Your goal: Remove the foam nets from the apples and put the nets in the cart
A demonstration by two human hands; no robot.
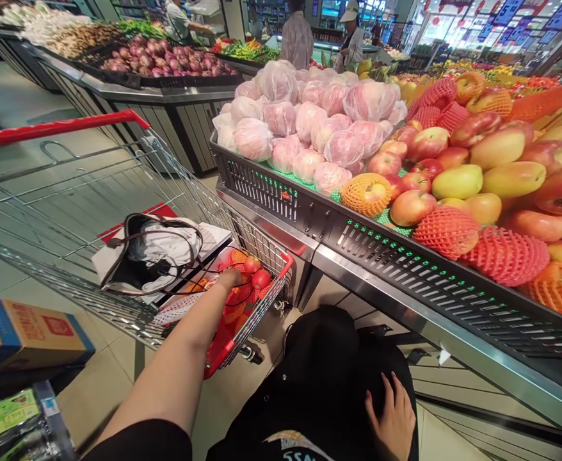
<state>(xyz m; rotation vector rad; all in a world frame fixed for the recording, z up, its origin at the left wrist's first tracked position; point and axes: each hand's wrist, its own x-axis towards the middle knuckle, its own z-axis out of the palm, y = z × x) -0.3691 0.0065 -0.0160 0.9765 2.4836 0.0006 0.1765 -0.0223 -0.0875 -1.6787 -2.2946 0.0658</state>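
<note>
My left hand [232,278] reaches down into the front end of a wire shopping cart [256,323], among apples [261,278] and fruit in orange foam nets [237,257]. Its fingers are hidden, so I cannot make out what it touches or holds. Against my black clothing [329,365] lies my right hand [395,413], fingers stretched out and spread, holding nothing. Beside my left forearm, an open bag [151,246] with white crumpled material in it sits in the cart. White foam netting [178,308] shows near the wrist.
A black slatted display crate [281,192] borders the cart's right side, bearing film-wrapped pink fruit [310,121] and loose apples [413,206]. Red onions [160,61] fill a stand behind. Cardboard boxes [26,333] stand at the left. Several people [297,35] are in the background.
</note>
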